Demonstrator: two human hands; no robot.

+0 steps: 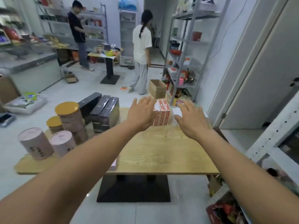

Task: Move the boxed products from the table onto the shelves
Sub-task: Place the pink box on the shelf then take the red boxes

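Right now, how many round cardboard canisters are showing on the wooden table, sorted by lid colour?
Gold-lidded round cardboard canisters: 2
Pink-lidded round cardboard canisters: 2
Total: 4, counted by the lids that show; any canister stacked under another is not counted.

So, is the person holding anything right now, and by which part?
Nothing is gripped. The left hand is open beside the orange boxes, the right hand open above the white boxes; whether either touches cannot be told.
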